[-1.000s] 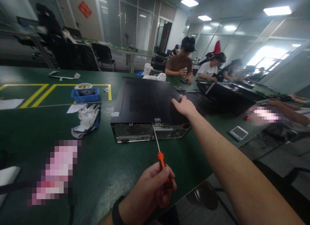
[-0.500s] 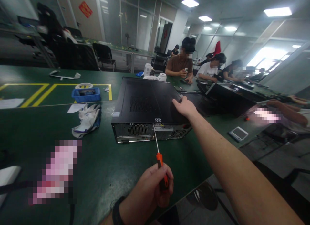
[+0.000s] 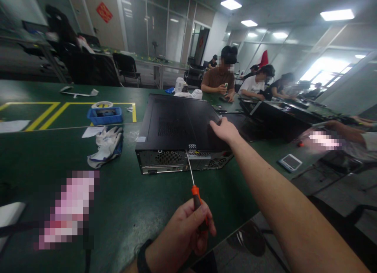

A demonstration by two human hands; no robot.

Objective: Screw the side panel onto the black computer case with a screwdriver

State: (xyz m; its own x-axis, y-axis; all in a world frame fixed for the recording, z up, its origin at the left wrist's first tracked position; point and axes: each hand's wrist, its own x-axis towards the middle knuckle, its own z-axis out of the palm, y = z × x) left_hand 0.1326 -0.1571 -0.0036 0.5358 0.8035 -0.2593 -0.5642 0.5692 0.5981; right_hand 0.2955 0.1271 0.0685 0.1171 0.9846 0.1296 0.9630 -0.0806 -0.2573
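Grips screwdriver (image 3: 195, 190) in left hand (image 3: 187, 228), closed firmly round the orange-and-black handle, with thumb along its side. Points shaft up and away, tip at the upper edge of the rear panel (image 3: 169, 158) of black computer case (image 3: 176, 118). Can't tell whether seated in a screw or just touching metal; too small to see. Lays right hand (image 3: 226, 130) on top of case near its right side, thumb out over the cover; can't tell whether clamped over the edge or lying flat, with the other fingers mostly hidden. Shows case lying flat on green table (image 3: 123, 202), rear panel toward wearer, between gloves (image 3: 106, 145) on the left and second black case (image 3: 279, 118) on the right. Could slip out of the screw slot, if seated there at all, from a slanted shaft or too little push, scratching panel or cover. Could strip a screw head from turning at that slant. Could slide or twist case across the smooth tabletop from pushing hard on the screwdriver, with only right hand for bracing. Could drop any loosened screw onto table or into a panel opening from lack of a catching hand. Looks low risk for blue bin (image 3: 104, 116) and phone-like device (image 3: 290, 162), both well apart from the tip.
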